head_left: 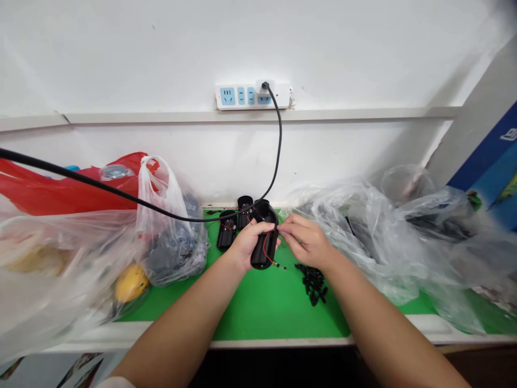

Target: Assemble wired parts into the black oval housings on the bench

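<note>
Housing [262,253], black moulded plastic, tubular with a rounded end, sits in the left hand [251,245]. This hand is closed around the housing's middle, with the fingers wrapped over its far side. The right hand [307,242] is held beside it, with the fingertips [284,229] drawn together at the housing's upper edge. Whether they pinch a wire or only touch the plastic cannot be determined.

Thin red wire [264,250] loops across the housing's face, and thin black wire [278,264] runs past its near end to a free tip.

Status: this unit is in hand, with its wires exposed and one tip unattached. Two similar black housings [226,230] [244,212] stand just behind it on the green mat [266,307]. Small black parts [312,283] lie in a loose heap near the right hand.

Translucent plastic bags [173,231] [363,242], thin and crumpled, flank the work area. Thick black cable [121,188] crosses above the mat and rises to a white power strip [250,96] on the wall.
</note>
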The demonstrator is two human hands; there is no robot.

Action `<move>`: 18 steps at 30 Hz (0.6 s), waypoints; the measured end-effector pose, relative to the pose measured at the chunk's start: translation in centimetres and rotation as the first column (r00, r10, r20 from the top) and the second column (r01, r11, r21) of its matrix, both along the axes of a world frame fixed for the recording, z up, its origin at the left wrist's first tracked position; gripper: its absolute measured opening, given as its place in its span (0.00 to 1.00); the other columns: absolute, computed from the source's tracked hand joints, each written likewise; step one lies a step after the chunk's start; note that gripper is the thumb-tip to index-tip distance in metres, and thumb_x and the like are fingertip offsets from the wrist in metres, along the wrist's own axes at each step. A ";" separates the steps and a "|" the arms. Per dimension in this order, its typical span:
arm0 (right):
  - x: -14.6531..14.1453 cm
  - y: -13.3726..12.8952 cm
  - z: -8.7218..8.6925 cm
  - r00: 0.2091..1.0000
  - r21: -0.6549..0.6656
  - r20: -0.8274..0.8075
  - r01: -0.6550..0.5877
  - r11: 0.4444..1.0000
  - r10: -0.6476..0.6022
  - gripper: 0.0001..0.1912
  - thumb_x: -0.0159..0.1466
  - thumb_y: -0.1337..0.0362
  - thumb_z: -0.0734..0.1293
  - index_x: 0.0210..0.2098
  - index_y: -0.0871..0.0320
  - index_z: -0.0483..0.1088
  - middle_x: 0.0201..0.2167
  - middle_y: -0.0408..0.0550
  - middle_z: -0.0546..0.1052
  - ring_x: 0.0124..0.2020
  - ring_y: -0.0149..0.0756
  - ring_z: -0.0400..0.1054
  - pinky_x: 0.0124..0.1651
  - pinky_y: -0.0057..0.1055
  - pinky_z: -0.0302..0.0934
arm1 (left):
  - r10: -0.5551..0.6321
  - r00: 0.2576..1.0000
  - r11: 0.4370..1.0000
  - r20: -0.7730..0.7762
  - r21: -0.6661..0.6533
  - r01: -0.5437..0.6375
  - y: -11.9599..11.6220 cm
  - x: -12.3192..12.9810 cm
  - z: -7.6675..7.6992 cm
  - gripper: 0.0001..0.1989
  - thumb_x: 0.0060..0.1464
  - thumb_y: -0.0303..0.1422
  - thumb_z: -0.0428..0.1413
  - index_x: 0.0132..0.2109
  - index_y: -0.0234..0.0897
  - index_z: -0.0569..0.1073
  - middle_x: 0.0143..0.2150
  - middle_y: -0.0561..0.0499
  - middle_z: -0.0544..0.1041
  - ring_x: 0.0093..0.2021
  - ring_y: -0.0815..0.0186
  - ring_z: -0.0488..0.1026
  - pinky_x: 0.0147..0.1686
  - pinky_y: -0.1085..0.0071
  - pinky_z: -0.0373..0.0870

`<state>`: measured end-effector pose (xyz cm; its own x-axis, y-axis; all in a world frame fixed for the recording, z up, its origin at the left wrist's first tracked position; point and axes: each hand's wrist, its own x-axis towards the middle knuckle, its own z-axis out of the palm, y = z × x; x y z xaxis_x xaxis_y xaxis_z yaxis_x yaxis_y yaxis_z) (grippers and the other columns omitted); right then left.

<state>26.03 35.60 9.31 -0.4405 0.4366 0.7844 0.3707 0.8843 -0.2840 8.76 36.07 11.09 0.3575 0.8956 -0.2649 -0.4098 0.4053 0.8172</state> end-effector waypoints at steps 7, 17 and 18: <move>0.2 -0.3 0.7 0.998 -0.049 0.035 -0.051 0.998 0.052 0.09 0.62 0.72 0.60 0.41 0.61 0.70 0.34 0.49 0.69 0.35 0.27 0.63 0.37 0.26 0.61 | 0.004 1.000 1.000 -0.024 0.006 -0.004 -0.5 0.2 0.5 0.14 0.39 0.27 0.60 0.34 0.36 0.64 0.19 0.54 0.71 0.16 0.67 0.70 0.16 0.76 0.66; 0.3 -0.6 1.0 0.996 -0.107 0.037 -0.081 0.991 0.085 0.09 0.63 0.70 0.60 0.39 0.60 0.70 0.33 0.48 0.69 0.35 0.27 0.63 0.38 0.27 0.61 | -0.025 1.000 0.999 -0.006 0.029 0.025 -0.5 0.1 0.2 0.13 0.38 0.28 0.60 0.33 0.35 0.65 0.19 0.54 0.71 0.16 0.67 0.69 0.15 0.75 0.65; 0.2 -0.6 0.9 0.997 -0.110 0.018 -0.072 0.991 0.074 0.09 0.64 0.69 0.60 0.39 0.60 0.71 0.33 0.48 0.69 0.34 0.27 0.63 0.37 0.27 0.61 | -0.027 1.000 0.999 -0.003 0.024 0.027 -0.4 0.1 0.2 0.12 0.39 0.28 0.60 0.33 0.34 0.66 0.19 0.53 0.71 0.16 0.67 0.69 0.16 0.76 0.65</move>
